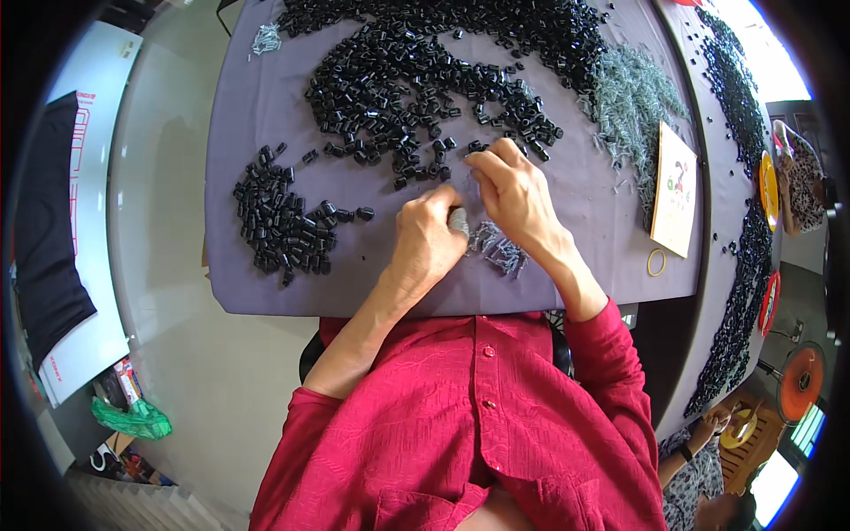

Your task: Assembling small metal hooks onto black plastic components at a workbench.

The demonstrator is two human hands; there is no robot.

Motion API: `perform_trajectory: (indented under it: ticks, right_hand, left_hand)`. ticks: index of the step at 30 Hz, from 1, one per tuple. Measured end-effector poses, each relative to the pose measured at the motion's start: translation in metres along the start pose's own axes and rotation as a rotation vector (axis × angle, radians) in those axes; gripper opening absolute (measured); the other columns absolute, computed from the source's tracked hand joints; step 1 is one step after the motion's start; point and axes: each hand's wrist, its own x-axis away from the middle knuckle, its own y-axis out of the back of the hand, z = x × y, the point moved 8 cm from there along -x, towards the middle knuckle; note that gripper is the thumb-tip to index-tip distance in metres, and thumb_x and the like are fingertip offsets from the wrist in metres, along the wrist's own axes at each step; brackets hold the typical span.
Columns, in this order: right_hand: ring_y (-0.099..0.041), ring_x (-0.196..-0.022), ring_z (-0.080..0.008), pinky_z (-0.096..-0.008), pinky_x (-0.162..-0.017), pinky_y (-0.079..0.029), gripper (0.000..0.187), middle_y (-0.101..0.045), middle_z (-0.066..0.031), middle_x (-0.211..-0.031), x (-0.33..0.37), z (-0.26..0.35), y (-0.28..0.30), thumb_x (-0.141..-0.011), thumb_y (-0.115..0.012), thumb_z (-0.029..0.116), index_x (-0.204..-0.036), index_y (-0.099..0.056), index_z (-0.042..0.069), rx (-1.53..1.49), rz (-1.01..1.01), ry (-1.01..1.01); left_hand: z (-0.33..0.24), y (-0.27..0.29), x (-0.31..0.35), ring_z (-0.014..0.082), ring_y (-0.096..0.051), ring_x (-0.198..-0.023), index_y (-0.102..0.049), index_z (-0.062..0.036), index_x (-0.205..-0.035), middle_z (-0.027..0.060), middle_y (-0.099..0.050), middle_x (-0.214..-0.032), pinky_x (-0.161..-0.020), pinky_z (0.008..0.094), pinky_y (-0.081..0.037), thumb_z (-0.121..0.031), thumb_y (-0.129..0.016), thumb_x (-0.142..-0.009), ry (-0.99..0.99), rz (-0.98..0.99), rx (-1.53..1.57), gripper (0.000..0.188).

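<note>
My left hand (425,234) is closed just above the near part of the grey cloth-covered table (381,288), with a grey wrap (458,221) on one finger. Whatever it holds is hidden by the fingers. To its right, my right hand (518,195) bends its fingers into a pinch at the near edge of a large heap of small black cylindrical plastic pieces (372,97). What sits between those fingertips is too small to make out. A small pile of silvery screw-like pieces (500,250) lies below and between my hands. A separate heap of black pieces (283,221) spreads out on the left.
A larger pile of silvery screw-like pieces (633,97) lies at the far right, beside a booklet (675,190) and a yellow ring (656,262). Another table (722,212) on the right bears more black pieces. A person (695,460) sits at the lower right, near a fan (799,382).
</note>
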Motion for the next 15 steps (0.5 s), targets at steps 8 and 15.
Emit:
perform_trajectory:
  ticks: [8, 15]
  right_hand:
    - [-0.062, -0.072, -0.0346, -0.0426, -0.065, -0.052, 0.012, -0.057, -0.0127, -0.086, -0.01, -0.013, -0.021, -0.085, -0.058, 0.003, -0.093, -0.065, 0.005, 0.213, 0.067, -0.021]
    - [-0.061, -0.084, -0.032, -0.0413, -0.07, -0.053, 0.009, -0.054, -0.0141, -0.089, -0.009, -0.012, -0.025, -0.079, -0.057, 0.001, -0.087, -0.054, 0.002, 0.278, 0.146, -0.05]
  left_hand:
    - [0.037, 0.07, 0.008, 0.0231, -0.061, -0.053, -0.065, -0.0058, -0.085, 0.0105, -0.062, -0.063, -0.053, 0.0358, -0.047, -0.003, -0.069, -0.079, 0.124, -0.126, -0.373, 0.008]
    - [0.001, 0.045, -0.067, 0.0266, -0.066, -0.063, -0.071, -0.0097, -0.086, 0.0112, -0.067, -0.072, -0.058, 0.0354, -0.05, -0.01, -0.07, -0.079, -0.103, -0.162, -0.262, 0.007]
